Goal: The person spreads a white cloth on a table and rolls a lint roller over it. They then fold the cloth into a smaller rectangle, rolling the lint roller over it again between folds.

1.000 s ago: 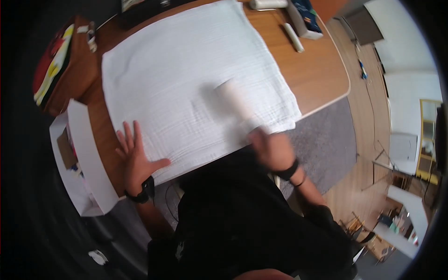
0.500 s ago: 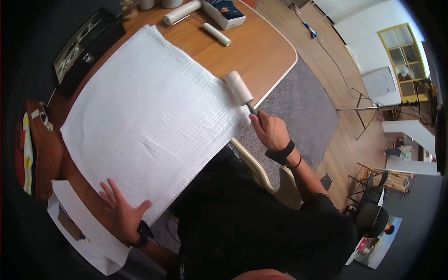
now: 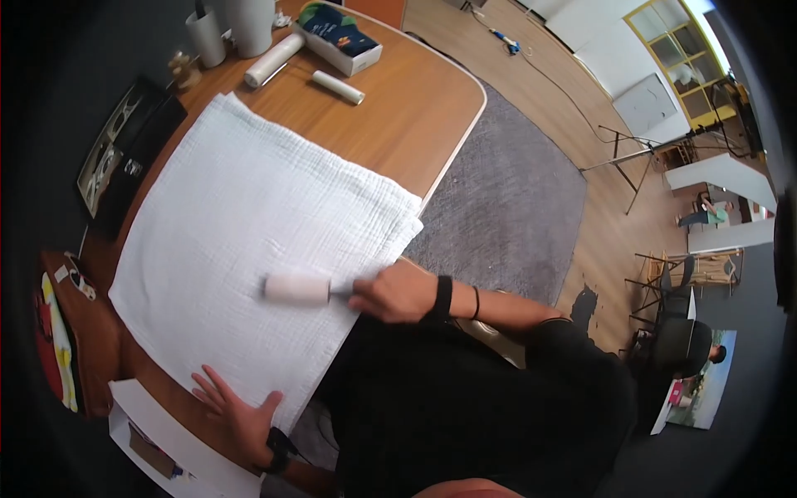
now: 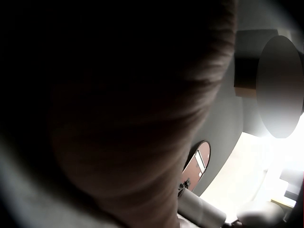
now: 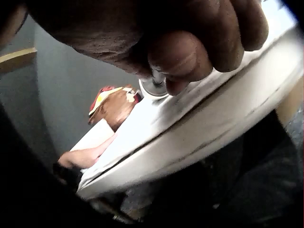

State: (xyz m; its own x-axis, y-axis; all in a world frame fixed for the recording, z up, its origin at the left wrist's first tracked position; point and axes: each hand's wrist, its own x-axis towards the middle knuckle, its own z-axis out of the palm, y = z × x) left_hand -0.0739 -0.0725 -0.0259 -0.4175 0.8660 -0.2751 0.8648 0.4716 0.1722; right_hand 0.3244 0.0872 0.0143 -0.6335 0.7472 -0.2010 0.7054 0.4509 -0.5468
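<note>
A white crinkled cloth (image 3: 207, 191) lies spread over the wooden table. My right hand (image 3: 398, 292) grips the dark handle of a lint roller (image 3: 296, 290), whose pale roll overlaps the cloth's near middle and is blurred. In the right wrist view, curled fingers (image 5: 180, 57) wrap the handle and the roller's end (image 5: 154, 88) shows beyond them. My left hand (image 3: 245, 415) rests at the cloth's near left edge, fingers spread and thumb out over the fabric. The left wrist view is mostly filled by that hand's dark skin (image 4: 142, 156).
At the far side are a small white roll (image 3: 339, 88), a larger roll (image 3: 274, 61) and a box with dark socks (image 3: 353, 56). Leftward stand a black case with glasses (image 3: 124, 162), a brown bag (image 3: 93, 332) and a white open box (image 3: 187, 436).
The right hand swept the lint roller to the cloth's right edge, then back left over its near middle. The left hand stays at the near left edge. The head view has turned.
</note>
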